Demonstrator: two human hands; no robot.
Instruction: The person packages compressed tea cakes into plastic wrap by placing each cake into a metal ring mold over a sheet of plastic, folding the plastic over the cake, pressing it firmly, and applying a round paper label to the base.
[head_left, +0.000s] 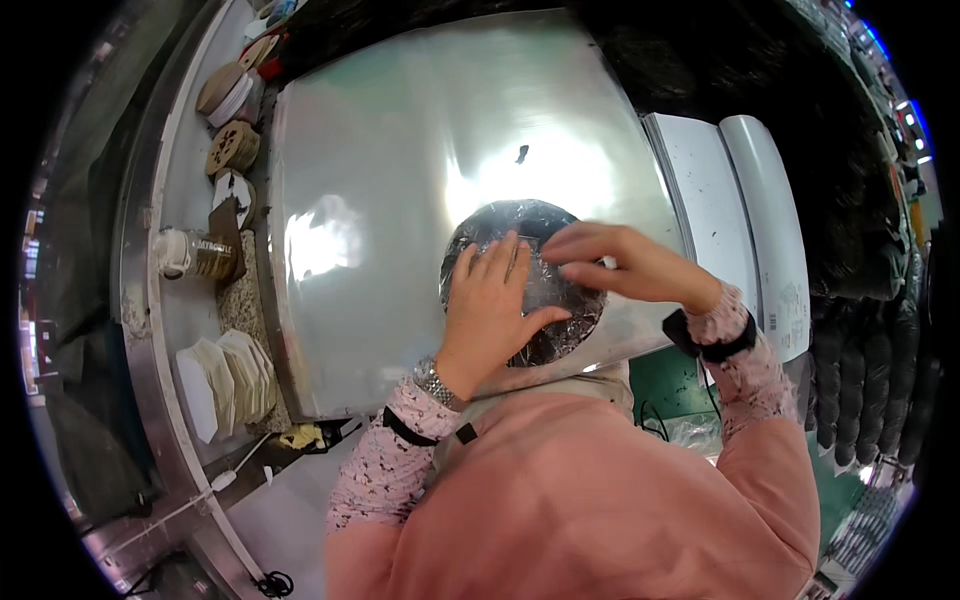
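A round, dark disc-shaped piece (566, 330) with a crinkled, shiny surface like clear film lies on a large stack of clear plastic sheets (390, 150). My left hand (491, 292) rests flat on it, fingers pointing away from me and thumb spread to the right. Over the disc's right side is my right hand (607, 259), with its fingers bent and the thumb below them. A small whitish spot shows between that thumb and the fingers; whether it is a held object or glare I cannot tell. My hands cover much of the disc.
Along the left ledge stand a clear bottle (199, 253) with a white cap, pale hexagonal pieces (225, 382) and round tan stacks (232, 146). White rolled sheets (765, 225) lie right of the plastic stack. Black bundles (862, 375) fill the far right.
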